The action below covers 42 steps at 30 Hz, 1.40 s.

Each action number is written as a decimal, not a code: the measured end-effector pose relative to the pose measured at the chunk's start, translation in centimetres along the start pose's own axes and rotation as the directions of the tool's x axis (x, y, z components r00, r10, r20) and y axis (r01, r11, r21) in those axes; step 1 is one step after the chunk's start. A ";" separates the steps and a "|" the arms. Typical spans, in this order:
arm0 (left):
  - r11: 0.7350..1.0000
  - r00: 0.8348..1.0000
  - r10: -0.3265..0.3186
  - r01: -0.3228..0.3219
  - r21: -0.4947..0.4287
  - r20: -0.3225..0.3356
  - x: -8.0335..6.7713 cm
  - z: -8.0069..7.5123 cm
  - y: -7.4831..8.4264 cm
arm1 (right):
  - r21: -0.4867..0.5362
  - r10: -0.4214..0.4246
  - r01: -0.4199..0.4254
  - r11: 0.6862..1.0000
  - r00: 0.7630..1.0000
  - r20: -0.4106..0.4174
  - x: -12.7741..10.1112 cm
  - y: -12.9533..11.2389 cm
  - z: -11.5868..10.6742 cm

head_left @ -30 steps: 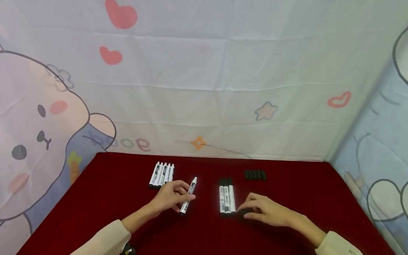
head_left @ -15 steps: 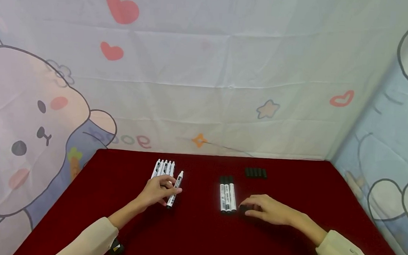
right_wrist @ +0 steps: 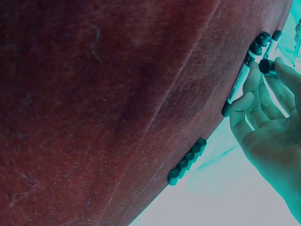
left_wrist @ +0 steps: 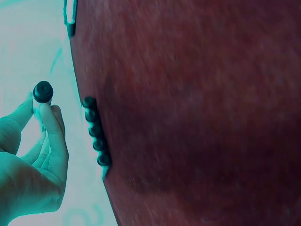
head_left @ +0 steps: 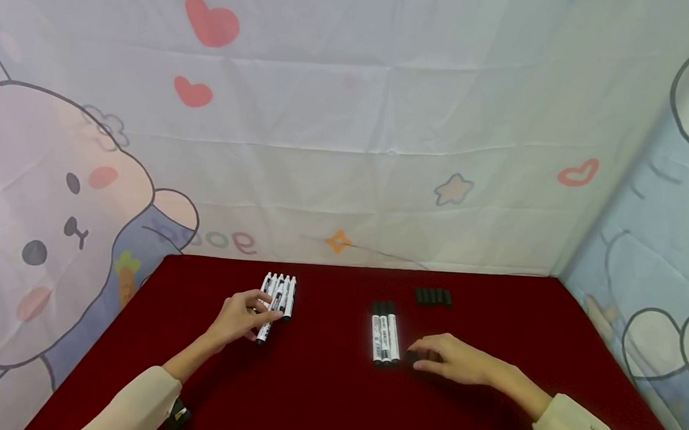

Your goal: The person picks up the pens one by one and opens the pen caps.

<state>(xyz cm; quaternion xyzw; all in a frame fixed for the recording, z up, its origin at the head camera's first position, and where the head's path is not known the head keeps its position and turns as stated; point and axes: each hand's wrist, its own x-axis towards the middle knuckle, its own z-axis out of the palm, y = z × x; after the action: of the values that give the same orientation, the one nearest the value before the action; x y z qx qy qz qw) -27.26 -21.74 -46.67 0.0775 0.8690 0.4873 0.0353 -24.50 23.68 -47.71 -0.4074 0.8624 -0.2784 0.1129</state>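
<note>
Between my left thumb and fingers is a white marker with no cap, its black end toward the left wrist camera. In the head view my left hand holds this marker tilted, overlapping a row of uncapped white markers at the back left. My right hand pinches a loose black marker cap between thumb and fingertips. Just left of that hand, several capped markers lie side by side, black caps pointing to the back.
A row of several black caps lies at the back right of the dark red tablecloth. A printed cloth backdrop hangs behind the table and wraps round its right side.
My left hand has carried the uncapped marker leftward, from mid-table to over the marker row. The right hand has stayed nearly in place, still pinching the cap.
</note>
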 end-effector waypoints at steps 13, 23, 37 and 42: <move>0.992 0.996 0.040 -0.031 0.118 -0.076 2.2 -2.2 -2.9 | 0.026 0.027 -0.027 0.999 0.999 0.018 0.0 0.2 0.2; 0.995 0.996 -0.039 0.047 0.090 -0.084 5.1 -3.2 -4.3 | 0.012 0.022 -0.022 1.000 1.000 0.015 -0.2 0.4 0.2; 0.976 0.992 -0.108 0.119 0.182 -0.071 7.2 -3.2 -5.4 | 0.031 0.010 -0.011 0.999 1.000 0.014 -0.4 0.5 0.3; 0.973 0.991 -0.115 0.125 0.194 -0.064 7.6 -3.0 -5.8 | 0.036 0.025 -0.025 0.999 1.000 0.018 -0.5 0.7 0.3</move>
<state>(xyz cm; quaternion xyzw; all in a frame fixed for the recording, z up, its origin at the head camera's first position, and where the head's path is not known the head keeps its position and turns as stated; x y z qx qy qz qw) -35.77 -25.91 -49.92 0.0152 0.9168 0.3976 0.0340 -24.49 24.28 -48.39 -0.3969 0.8613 -0.2890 0.1313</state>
